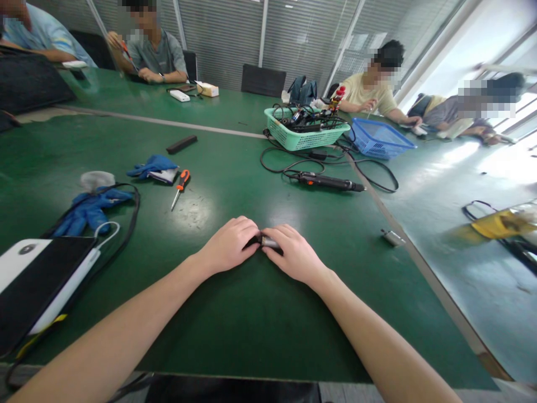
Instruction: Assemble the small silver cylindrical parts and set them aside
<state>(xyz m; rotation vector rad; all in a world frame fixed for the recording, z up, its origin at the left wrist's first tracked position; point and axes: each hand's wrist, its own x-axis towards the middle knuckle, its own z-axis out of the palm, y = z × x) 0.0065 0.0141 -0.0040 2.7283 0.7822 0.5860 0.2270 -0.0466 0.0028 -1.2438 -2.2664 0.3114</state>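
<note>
My left hand [233, 244] and my right hand [293, 253] meet low over the green table, fingertips almost touching. Closed around a small black piece [252, 242], the left fingers hide most of it. A short silver cylindrical part [271, 243] is gripped between the right thumb and fingers, its end against or very close to the black piece. Whether the two are joined I cannot tell. Beyond my left hand lies an orange-and-black screwdriver [183, 182], and farther right a black electric screwdriver [329, 182] with its cable.
A green basket [293, 140] of tools and cables stands beside a blue basket [380, 140]. Blue gloves [84, 212], a phone on a white power bank [46, 280], a dark bar [182, 144] and a small metal part [392, 238] lie around. Several people sit across the table.
</note>
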